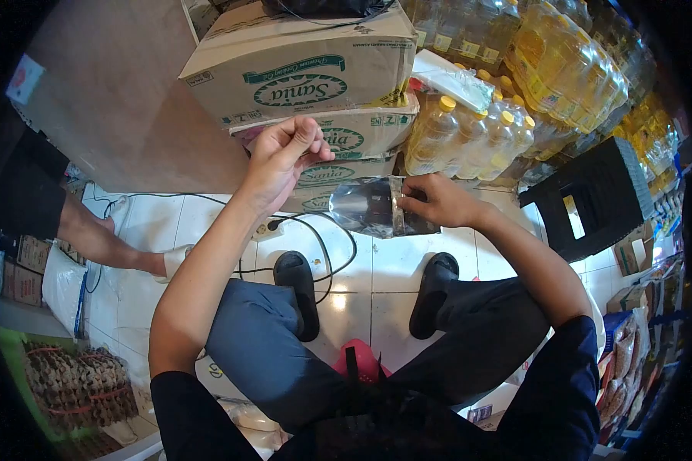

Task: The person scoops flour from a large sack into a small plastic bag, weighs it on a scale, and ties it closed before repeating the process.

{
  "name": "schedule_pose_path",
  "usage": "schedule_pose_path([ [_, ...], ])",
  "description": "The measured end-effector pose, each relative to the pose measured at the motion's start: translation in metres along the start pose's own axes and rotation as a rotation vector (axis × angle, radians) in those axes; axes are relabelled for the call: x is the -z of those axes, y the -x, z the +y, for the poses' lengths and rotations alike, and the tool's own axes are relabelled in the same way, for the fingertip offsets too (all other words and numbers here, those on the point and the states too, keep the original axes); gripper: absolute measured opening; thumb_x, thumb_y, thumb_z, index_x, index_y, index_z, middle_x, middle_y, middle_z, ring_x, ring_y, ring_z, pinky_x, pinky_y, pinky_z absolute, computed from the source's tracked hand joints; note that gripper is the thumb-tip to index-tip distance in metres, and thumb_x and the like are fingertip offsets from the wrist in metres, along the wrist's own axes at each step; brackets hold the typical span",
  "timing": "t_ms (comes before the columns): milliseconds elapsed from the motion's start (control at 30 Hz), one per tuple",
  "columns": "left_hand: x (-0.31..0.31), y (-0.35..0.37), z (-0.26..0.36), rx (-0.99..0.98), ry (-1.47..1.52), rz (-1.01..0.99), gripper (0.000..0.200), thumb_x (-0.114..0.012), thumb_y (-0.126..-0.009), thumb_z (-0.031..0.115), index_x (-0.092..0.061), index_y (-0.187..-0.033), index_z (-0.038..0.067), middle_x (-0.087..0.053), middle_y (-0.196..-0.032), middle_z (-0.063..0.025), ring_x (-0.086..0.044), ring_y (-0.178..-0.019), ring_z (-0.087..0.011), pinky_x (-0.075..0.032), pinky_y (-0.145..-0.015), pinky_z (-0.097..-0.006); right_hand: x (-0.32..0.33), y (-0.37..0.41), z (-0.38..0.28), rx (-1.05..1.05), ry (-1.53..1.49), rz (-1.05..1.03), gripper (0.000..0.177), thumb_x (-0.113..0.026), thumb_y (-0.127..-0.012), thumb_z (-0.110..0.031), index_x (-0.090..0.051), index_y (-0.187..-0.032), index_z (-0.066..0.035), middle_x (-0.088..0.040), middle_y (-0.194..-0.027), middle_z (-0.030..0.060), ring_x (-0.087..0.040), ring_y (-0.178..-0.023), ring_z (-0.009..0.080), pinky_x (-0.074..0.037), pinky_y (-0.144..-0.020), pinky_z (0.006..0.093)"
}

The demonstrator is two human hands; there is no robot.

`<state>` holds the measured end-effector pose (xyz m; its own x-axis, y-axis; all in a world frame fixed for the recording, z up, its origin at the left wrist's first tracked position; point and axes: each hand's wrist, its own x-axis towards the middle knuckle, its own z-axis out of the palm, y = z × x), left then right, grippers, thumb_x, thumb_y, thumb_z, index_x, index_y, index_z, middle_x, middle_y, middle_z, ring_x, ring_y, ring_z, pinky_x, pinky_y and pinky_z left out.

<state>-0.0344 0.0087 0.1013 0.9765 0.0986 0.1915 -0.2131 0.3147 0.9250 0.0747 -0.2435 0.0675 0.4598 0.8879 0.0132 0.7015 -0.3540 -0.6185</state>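
My right hand (440,201) is closed on the edge of a clear, shiny plastic bag (363,206). The bag hangs in front of the stacked cartons, above the floor, and dark patches show through it. Up and to the left, my left hand (291,154) is raised before the cartons, apart from the bag. Its thumb is pressed toward the curled fingers; whether something small is between them I cannot make out. Behind both hands stand printed cooking-oil cartons (300,88), stacked on one another.
Yellow-capped oil bottles (469,138) stand to the right of the cartons. A black plastic stool (588,200) lies tipped at the right. A black cable (334,257) loops across the white tiles near my sandals. Another person's leg (104,234) is at the left.
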Motion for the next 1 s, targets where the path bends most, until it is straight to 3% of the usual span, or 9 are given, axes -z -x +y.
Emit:
schedule_pose_path([
  [200,0.006,0.0,-0.003,-0.011,-0.055,-0.076,0.015,-0.063,-0.087,0.02,-0.058,-0.092,0.006,-0.06,-0.086,-0.0024,-0.06,-0.087,-0.0144,-0.047,-0.082,-0.0298,-0.001,0.0,0.005,0.004,0.016,-0.018,0.028,-0.061,-0.083,-0.025,-0.06,-0.077,0.002,-0.06,-0.069,0.0209,-0.06,-0.065,0.0362,-0.045,-0.061,0.0421],
  [300,0.007,0.0,-0.003,-0.03,-0.116,-0.018,0.013,-0.063,-0.088,0.019,-0.06,-0.088,0.006,-0.063,-0.084,-0.0046,-0.061,-0.081,-0.0145,-0.049,-0.077,-0.0294,-0.002,0.001,0.005,-0.003,0.017,-0.06,0.028,-0.061,-0.083,-0.026,-0.06,-0.077,0.002,-0.06,-0.07,0.0217,-0.06,-0.066,0.037,-0.045,-0.062,0.0428],
  [400,0.023,-0.002,-0.002,-0.04,-0.734,-0.09,0.022,-0.06,-0.09,0.024,-0.062,-0.084,0.003,-0.063,-0.077,-0.0069,-0.061,-0.073,-0.0137,-0.051,-0.069,-0.0289,-0.004,0.003,0.005,0.017,0.04,-0.122,0.031,-0.059,-0.083,-0.028,-0.06,-0.078,0.002,-0.06,-0.071,0.0232,-0.06,-0.069,0.0389,-0.046,-0.064,0.0443],
  [500,0.029,-0.001,-0.006,0.159,-1.029,-0.049,0.042,-0.059,-0.088,0.042,-0.065,-0.079,0.001,-0.064,-0.064,-0.0073,-0.063,-0.066,-0.0183,-0.048,-0.063,-0.0278,-0.015,0.006,0.005,0.075,0.104,-0.196,0.033,-0.058,-0.085,-0.03,-0.06,-0.079,0.002,-0.06,-0.072,0.0243,-0.06,-0.071,0.0397,-0.046,-0.065,0.0449],
  [533,0.044,-0.002,-0.019,0.196,-0.975,-0.122,0.056,-0.051,-0.088,0.054,-0.065,-0.084,-0.001,-0.067,-0.075,-0.013,-0.064,-0.071,-0.0208,-0.049,-0.066,-0.0326,-0.02,0.008,0.002,0.086,0.127,-0.232,0.032,-0.057,-0.086,-0.029,-0.06,-0.079,0.002,-0.06,-0.072,0.0241,-0.06,-0.07,0.0393,-0.046,-0.064,0.0445],
  [633,0.074,0.014,-0.04,0.433,-1.204,-0.343,0.06,-0.051,-0.085,0.059,-0.066,-0.087,0.001,-0.067,-0.083,-0.0148,-0.064,-0.077,-0.0213,-0.049,-0.067,-0.0344,-0.04,0.014,-0.009,0.084,0.133,-0.359,0.035,-0.056,-0.087,-0.032,-0.059,-0.08,0.002,-0.059,-0.074,0.026,-0.06,-0.075,0.0409,-0.046,-0.068,0.0466],
  [733,0.095,0.024,-0.053,0.799,-1.366,-0.522,0.045,-0.065,-0.082,0.045,-0.065,-0.094,0.002,-0.067,-0.085,-0.0116,-0.063,-0.078,-0.0191,-0.05,-0.068,-0.0333,-0.065,0.023,-0.017,0.099,0.186,-0.49,0.035,-0.056,-0.087,-0.034,-0.059,-0.085,0.001,-0.062,-0.079,0.0242,-0.06,-0.079,0.0419,-0.048,-0.072,0.0471],
  [933,0.107,0.057,-0.053,0.78,-1.455,-0.651,0.025,-0.075,-0.072,0.021,-0.07,-0.085,0.001,-0.069,-0.078,-0.0103,-0.065,-0.072,-0.017,-0.051,-0.067,-0.0315,-0.112,0.042,-0.028,0.093,0.206,-0.782,0.034,-0.056,-0.086,-0.033,-0.06,-0.092,0.0,-0.063,-0.083,0.0227,-0.061,-0.082,0.0398,-0.048,-0.075,0.0459],
  [1000,0.115,0.069,-0.058,0.812,-1.299,-0.708,0.019,-0.074,-0.074,0.015,-0.069,-0.084,0.0,-0.069,-0.074,-0.0089,-0.066,-0.069,-0.0171,-0.051,-0.065,-0.03,-0.118,0.047,-0.028,0.16,0.204,-0.825,0.033,-0.056,-0.085,-0.031,-0.061,-0.092,0.001,-0.063,-0.082,0.0231,-0.061,-0.081,0.0393,-0.048,-0.074,0.0451],
])
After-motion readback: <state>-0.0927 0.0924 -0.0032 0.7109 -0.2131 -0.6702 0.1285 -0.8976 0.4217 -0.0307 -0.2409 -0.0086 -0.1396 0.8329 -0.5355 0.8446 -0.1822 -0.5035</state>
